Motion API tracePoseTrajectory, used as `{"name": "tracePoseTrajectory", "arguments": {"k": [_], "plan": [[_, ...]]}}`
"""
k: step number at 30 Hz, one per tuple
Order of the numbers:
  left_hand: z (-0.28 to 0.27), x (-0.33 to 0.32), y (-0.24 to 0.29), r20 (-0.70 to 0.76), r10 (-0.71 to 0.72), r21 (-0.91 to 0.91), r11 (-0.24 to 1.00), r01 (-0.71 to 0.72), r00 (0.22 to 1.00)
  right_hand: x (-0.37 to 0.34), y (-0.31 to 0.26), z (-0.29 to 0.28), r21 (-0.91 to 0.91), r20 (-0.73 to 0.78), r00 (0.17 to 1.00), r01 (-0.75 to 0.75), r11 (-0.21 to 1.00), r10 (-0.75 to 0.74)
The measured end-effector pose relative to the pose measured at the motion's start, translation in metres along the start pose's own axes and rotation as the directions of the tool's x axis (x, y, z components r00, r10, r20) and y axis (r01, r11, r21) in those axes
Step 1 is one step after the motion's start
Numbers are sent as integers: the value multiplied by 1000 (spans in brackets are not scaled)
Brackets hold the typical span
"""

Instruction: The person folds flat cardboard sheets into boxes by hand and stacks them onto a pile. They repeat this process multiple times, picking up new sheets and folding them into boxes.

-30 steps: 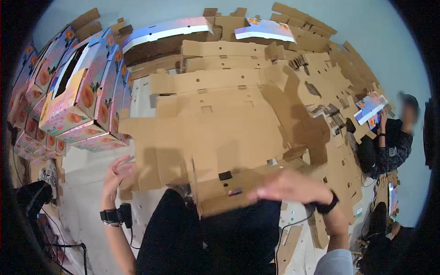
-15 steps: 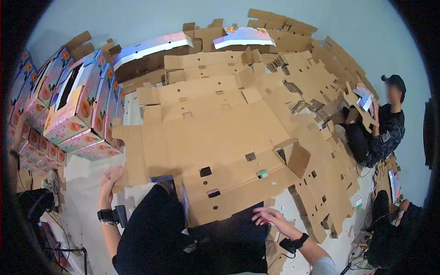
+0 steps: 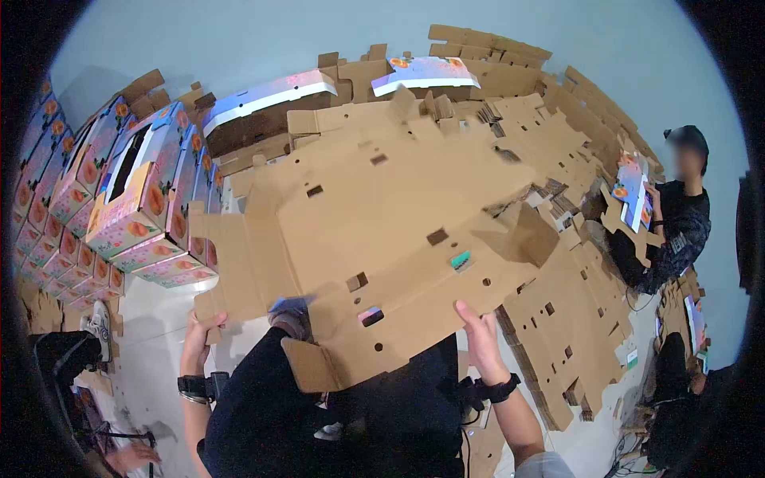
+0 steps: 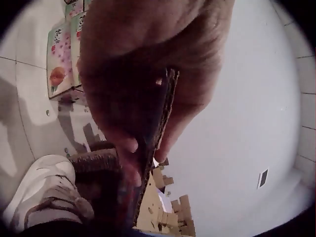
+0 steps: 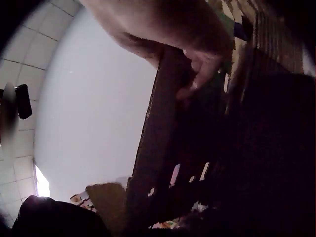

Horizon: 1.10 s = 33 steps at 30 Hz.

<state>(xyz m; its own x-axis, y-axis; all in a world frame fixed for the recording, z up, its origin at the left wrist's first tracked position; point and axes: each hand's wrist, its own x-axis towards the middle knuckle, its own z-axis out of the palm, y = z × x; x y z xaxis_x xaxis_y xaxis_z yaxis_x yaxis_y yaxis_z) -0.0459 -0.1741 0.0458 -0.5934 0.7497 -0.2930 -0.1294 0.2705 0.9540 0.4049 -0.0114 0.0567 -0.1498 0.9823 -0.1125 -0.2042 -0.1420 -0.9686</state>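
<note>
So both hands were full with one big sheet of brown cardboard (image 3: 374,231), which was up over the lap with its printed side mostly facing down. The left hand (image 3: 201,331) had its left near corner pinched, thumb on one face and fingers on the other. The right hand (image 3: 482,338) gripped the near edge toward the right, thumb on top, fingers under. A flap (image 3: 526,235) stood up at the sheet's right side, and a smaller folded tab (image 3: 311,366) hung by the near edge, over the dark trousers (image 3: 263,382).

Pretty crowded around there, tbh. The sheet blocked the view of most of the floor (image 3: 159,311) right in front. Printed boxes (image 3: 139,191) were piled along the floor's left edge, just beyond the sheet's left end. On the right, a thick stack of flat cardboard (image 3: 566,319) lay near the right hand, running back toward the wall. Along the floor's far edge, two printed strips (image 3: 426,73) sat among more brown pieces. Another person (image 3: 677,215) sat by the right edge, holding a printed piece (image 3: 633,195). Someone's shoe (image 3: 100,331) was at the left edge, near the boxes.
</note>
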Motion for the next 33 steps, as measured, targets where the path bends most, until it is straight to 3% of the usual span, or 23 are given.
{"name": "tracePoseTrajectory", "arguments": {"k": [4,7,9,11,13,15,18,20,21,23,24,26,27,29,30,32,33], "plan": [[19,37,13,63,153,-48,987,-150,986,42,6,-5,38,-28,999,30,999,-29],[60,87,39,121,270,-3,962,-272,955,94,45,-22,29,-34,999,-8,1000,9],[83,132,30,87,264,140,951,-275,960,125,72,-28,111,-145,979,-128,986,143],[102,171,12,74,338,93,934,-344,938,150,94,-41,122,-133,972,-179,976,195],[120,187,9,33,327,38,944,-328,945,152,105,-55,127,-145,951,-256,958,274],[125,206,-5,-19,316,-29,948,-316,949,161,100,-60,126,-138,964,-209,970,225],[117,238,-34,-93,198,96,977,-189,976,162,89,-42,8,-178,963,-206,979,204],[115,251,-51,-7,537,136,836,-532,843,168,88,-40,-69,-198,960,-215,974,197],[115,251,-57,-15,522,133,847,-515,853,170,84,-38,-124,-198,957,-239,963,212],[116,248,-64,-68,520,609,697,-377,852,171,85,-48,-182,-198,952,-271,945,235],[120,241,-66,-75,514,610,702,-368,855,174,87,-61,-297,-211,955,-264,918,207],[123,221,-71,-223,486,850,522,-76,845,176,85,-67,-533,-302,944,-283,797,134],[114,228,-93,-238,486,850,523,-62,841,174,73,-65,-536,-286,948,-278,797,138],[98,255,-152,-184,581,717,631,-296,793,167,41,-62,-760,-49,913,-297,578,404],[98,244,-133,-136,399,503,816,-283,907,167,35,-55,-758,-53,910,-305,577,411],[95,234,-118,-91,350,497,828,-262,932,182,17,-38,-867,145,981,62,495,130],[100,229,-110,-62,310,486,840,-243,949,194,26,-18,-782,174,983,104,615,55]]}}
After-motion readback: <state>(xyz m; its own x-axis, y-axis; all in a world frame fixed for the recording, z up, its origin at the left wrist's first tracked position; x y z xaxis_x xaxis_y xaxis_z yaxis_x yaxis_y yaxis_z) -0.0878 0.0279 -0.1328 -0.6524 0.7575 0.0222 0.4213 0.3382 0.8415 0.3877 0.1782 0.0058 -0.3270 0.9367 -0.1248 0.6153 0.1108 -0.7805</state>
